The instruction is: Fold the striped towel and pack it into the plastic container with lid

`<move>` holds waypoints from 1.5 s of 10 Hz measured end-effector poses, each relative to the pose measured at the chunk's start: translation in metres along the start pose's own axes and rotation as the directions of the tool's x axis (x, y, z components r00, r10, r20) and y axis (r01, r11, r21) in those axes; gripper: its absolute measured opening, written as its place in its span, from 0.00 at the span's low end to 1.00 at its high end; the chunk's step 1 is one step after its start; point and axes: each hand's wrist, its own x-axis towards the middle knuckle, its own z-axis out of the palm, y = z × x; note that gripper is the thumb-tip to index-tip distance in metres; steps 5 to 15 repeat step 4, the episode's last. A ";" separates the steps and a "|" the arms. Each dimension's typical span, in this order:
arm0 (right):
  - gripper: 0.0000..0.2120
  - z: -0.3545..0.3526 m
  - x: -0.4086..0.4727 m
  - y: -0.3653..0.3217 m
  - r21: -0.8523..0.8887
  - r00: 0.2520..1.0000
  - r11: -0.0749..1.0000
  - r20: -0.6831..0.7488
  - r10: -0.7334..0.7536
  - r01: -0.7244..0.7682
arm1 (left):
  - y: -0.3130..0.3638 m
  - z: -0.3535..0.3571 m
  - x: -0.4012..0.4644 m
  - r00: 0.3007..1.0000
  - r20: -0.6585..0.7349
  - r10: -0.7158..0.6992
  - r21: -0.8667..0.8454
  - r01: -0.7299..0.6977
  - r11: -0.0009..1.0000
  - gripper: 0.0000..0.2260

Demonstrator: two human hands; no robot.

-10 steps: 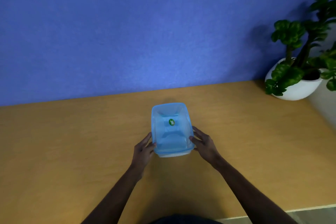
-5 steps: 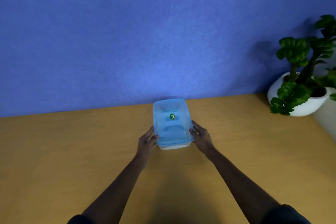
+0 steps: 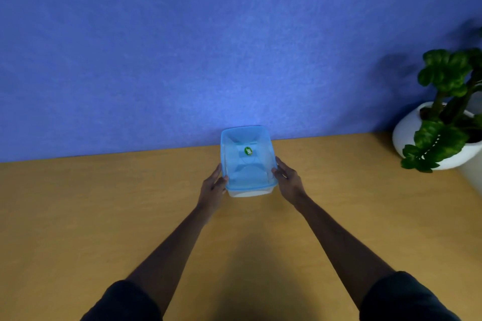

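Observation:
The plastic container (image 3: pixel 247 191) has a translucent white body and a blue lid (image 3: pixel 245 164) with a small green sticker, and the lid is on. It sits far back on the wooden table (image 3: pixel 104 203), near the blue wall. My left hand (image 3: pixel 212 186) presses against its left side and my right hand (image 3: pixel 287 180) against its right side, so the container is held between the two hands. No striped towel shows; I cannot see through the lid.
A potted green plant in a round white pot (image 3: pixel 407 133) stands at the table's back right corner. The blue wall (image 3: pixel 208 47) rises directly behind the container.
Both hands have pushed the container away from me across the table toward the wall, with my arms stretching out further.

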 end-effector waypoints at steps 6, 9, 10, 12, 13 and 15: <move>0.33 -0.016 -0.016 -0.010 -0.439 0.991 0.893 -0.044 -0.130 0.098 | 0.010 -0.010 -0.001 0.990 -0.139 0.040 0.262 -0.003 0.965 0.24; 0.33 -0.016 -0.016 -0.010 -0.439 0.991 0.893 -0.044 -0.130 0.098 | 0.010 -0.010 -0.001 0.990 -0.139 0.040 0.262 -0.003 0.965 0.24; 0.33 -0.016 -0.016 -0.010 -0.439 0.991 0.893 -0.044 -0.130 0.098 | 0.010 -0.010 -0.001 0.990 -0.139 0.040 0.262 -0.003 0.965 0.24; 0.33 -0.016 -0.016 -0.010 -0.439 0.991 0.893 -0.044 -0.130 0.098 | 0.010 -0.010 -0.001 0.990 -0.139 0.040 0.262 -0.003 0.965 0.24; 0.33 -0.016 -0.016 -0.010 -0.439 0.991 0.893 -0.044 -0.130 0.098 | 0.010 -0.010 -0.001 0.990 -0.139 0.040 0.262 -0.003 0.965 0.24; 0.33 -0.016 -0.016 -0.010 -0.439 0.991 0.893 -0.044 -0.130 0.098 | 0.010 -0.010 -0.001 0.990 -0.139 0.040 0.262 -0.003 0.965 0.24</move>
